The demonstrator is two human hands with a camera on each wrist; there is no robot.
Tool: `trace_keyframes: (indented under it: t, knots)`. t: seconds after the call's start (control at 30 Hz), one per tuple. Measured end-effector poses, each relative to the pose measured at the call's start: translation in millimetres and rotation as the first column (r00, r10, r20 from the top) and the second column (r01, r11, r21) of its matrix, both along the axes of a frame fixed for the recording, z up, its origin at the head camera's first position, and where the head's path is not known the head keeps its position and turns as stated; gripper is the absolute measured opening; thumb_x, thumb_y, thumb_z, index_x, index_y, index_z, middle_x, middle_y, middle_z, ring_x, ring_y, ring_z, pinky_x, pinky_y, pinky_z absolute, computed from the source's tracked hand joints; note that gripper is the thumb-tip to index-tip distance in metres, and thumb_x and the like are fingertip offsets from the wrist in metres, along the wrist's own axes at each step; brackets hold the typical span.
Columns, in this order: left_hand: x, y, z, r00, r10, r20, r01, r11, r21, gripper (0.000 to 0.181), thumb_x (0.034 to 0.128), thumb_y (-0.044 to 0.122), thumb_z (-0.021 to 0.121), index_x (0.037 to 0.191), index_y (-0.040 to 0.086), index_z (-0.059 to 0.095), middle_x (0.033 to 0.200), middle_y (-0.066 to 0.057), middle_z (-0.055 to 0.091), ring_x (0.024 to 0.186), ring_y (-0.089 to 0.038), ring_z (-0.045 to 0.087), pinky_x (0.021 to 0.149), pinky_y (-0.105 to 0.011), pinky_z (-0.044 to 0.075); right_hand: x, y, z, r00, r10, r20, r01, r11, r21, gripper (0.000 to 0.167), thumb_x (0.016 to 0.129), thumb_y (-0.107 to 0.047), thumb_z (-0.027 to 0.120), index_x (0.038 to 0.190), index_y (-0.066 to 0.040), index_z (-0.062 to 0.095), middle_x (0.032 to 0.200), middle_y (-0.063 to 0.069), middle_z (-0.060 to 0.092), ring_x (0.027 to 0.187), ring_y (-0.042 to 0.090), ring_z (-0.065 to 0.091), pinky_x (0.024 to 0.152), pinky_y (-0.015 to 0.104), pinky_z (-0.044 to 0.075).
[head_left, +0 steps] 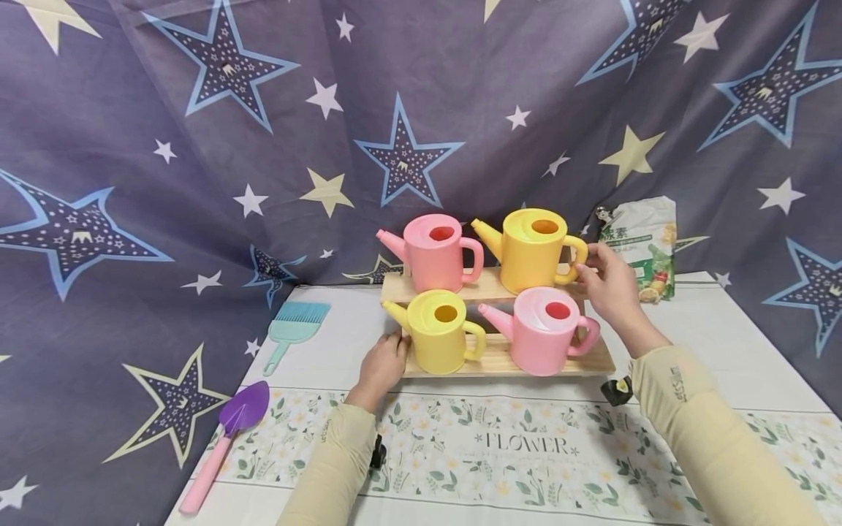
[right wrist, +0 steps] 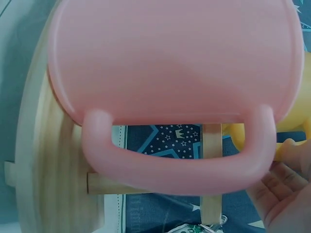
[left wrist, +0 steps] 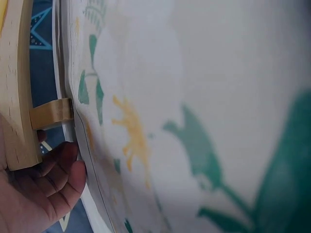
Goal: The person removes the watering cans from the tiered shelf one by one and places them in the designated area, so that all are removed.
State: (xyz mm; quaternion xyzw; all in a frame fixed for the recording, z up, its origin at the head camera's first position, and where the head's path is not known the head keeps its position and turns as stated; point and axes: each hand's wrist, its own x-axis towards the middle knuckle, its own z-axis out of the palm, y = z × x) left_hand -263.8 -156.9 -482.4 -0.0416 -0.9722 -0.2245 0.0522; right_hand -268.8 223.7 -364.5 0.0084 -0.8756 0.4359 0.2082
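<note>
Two watering cans, one pink (head_left: pixel 434 256) and one orange-yellow (head_left: pixel 531 256), stand on the upper board of a wooden rack (head_left: pixel 487 283). On the lower board are a yellow can (head_left: pixel 437 336) and another pink can (head_left: pixel 542 336), which fills much of the right wrist view (right wrist: pixel 175 58). My right hand (head_left: pixel 612 281) pinches the handle of the orange-yellow can. At the rack's left end, my left hand (head_left: pixel 384 365) has its fingers curled round the lower board's edge; the left wrist view shows them by the board (left wrist: pixel 19 97).
A teal brush (head_left: pixel 296 329) and a purple trowel with a pink handle (head_left: pixel 226 438) lie on the left of the table. Behind my right hand stands a white bag (head_left: pixel 647 245) against the starry cloth. Flower-printed cloth (head_left: pixel 526 471) covers the table.
</note>
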Motion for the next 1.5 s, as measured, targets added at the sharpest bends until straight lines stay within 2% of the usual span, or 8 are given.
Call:
trace_keyframes:
  t: [0.27, 0.47, 0.63, 0.77, 0.87, 1.0, 1.2, 1.5]
  knots:
    - [-0.6, -0.5, -1.5, 1.000, 0.003, -0.004, -0.003, 1.000, -0.006, 0.042, 0.1062, 0.035, 0.036, 0.122, 0.005, 0.062, 0.107, -0.015, 0.063, 0.104, -0.034, 0.062, 0.085, -0.050, 0.050, 3.0, -0.1, -5.0, 0.998, -0.019, -0.053, 0.019, 1.000, 0.012, 0.026, 0.100, -0.008, 0.054, 0.124, 0.003, 0.053, 0.110, 0.026, 0.066, 0.089, 0.035, 0.068, 0.075, 0.038, 0.056]
    - [-0.9, -1.0, -1.6, 1.000, -0.003, -0.010, 0.003, 1.000, -0.004, 0.043, 0.1063, 0.035, 0.036, 0.124, 0.005, 0.061, 0.108, -0.016, 0.063, 0.104, -0.034, 0.062, 0.086, -0.050, 0.049, 5.0, 3.1, -4.6, 0.996, -0.005, -0.088, 0.002, 0.999, -0.039, 0.027, 0.100, -0.006, 0.054, 0.124, 0.006, 0.052, 0.110, 0.029, 0.065, 0.088, 0.038, 0.068, 0.064, 0.010, 0.051]
    - [-1.2, -0.9, -1.8, 1.000, -0.008, -0.012, 0.008, 1.000, -0.003, 0.041, 0.1062, 0.034, 0.037, 0.121, 0.005, 0.062, 0.105, -0.015, 0.063, 0.102, -0.034, 0.062, 0.085, -0.050, 0.050, 9.3, 8.7, -0.5, 0.993, -0.021, -0.117, 0.016, 0.999, -0.044, 0.028, 0.099, -0.004, 0.055, 0.125, 0.005, 0.053, 0.109, 0.029, 0.066, 0.086, 0.038, 0.068, 0.063, 0.004, 0.047]
    - [-2.9, -0.8, -1.7, 1.000, -0.008, -0.005, 0.008, 1.000, -0.004, 0.041, 0.1063, 0.034, 0.037, 0.121, 0.005, 0.062, 0.104, -0.015, 0.063, 0.101, -0.033, 0.062, 0.083, -0.049, 0.050, 12.9, 15.1, 4.6, 0.992, -0.037, -0.121, 0.032, 0.998, -0.045, 0.029, 0.098, -0.005, 0.056, 0.125, 0.005, 0.053, 0.109, 0.029, 0.066, 0.075, 0.015, 0.068, 0.063, 0.004, 0.047]
    - [-3.5, -0.8, -1.2, 1.000, -0.005, 0.001, 0.005, 1.000, -0.003, 0.043, 0.1064, 0.034, 0.037, 0.124, 0.004, 0.061, 0.105, -0.015, 0.063, 0.102, -0.033, 0.062, 0.084, -0.049, 0.050, 16.2, 20.0, 8.1, 0.992, -0.062, -0.106, 0.059, 0.998, -0.034, 0.030, 0.099, -0.007, 0.056, 0.127, 0.004, 0.053, 0.110, 0.029, 0.066, 0.073, 0.011, 0.067, 0.062, 0.004, 0.046]
    - [-2.7, -0.6, -0.6, 1.000, 0.000, 0.006, 0.000, 1.000, 0.001, 0.044, 0.1063, 0.034, 0.037, 0.129, 0.004, 0.059, 0.109, -0.016, 0.063, 0.104, -0.033, 0.062, 0.086, -0.049, 0.050, 21.8, 26.6, 11.6, 0.988, -0.113, -0.109, 0.114, 0.994, 0.002, 0.030, 0.098, -0.010, 0.058, 0.125, 0.003, 0.055, 0.108, 0.027, 0.067, 0.076, 0.022, 0.070, 0.059, 0.002, 0.043]
    - [-2.3, -0.5, -0.6, 1.000, 0.007, -0.008, -0.007, 1.000, 0.005, 0.041, 0.1060, 0.034, 0.038, 0.121, 0.005, 0.063, 0.102, -0.015, 0.063, 0.099, -0.033, 0.063, 0.082, -0.049, 0.050, 28.8, 37.3, 13.9, 0.984, -0.159, -0.087, 0.160, 0.987, 0.015, 0.032, 0.099, -0.015, 0.059, 0.127, 0.000, 0.056, 0.110, 0.025, 0.067, 0.065, -0.015, 0.049, 0.057, 0.003, 0.040]
    - [-1.9, 0.0, 0.2, 1.000, 0.010, -0.017, -0.009, 1.000, 0.010, 0.042, 0.1060, 0.034, 0.038, 0.120, 0.005, 0.064, 0.102, -0.016, 0.064, 0.098, -0.033, 0.063, 0.082, -0.050, 0.050, 38.3, 54.7, 14.6, 0.981, -0.189, -0.044, 0.188, 0.982, -0.032, 0.035, 0.100, -0.015, 0.055, 0.131, 0.001, 0.051, 0.116, 0.026, 0.064, 0.066, -0.023, 0.045, 0.059, 0.002, 0.043]
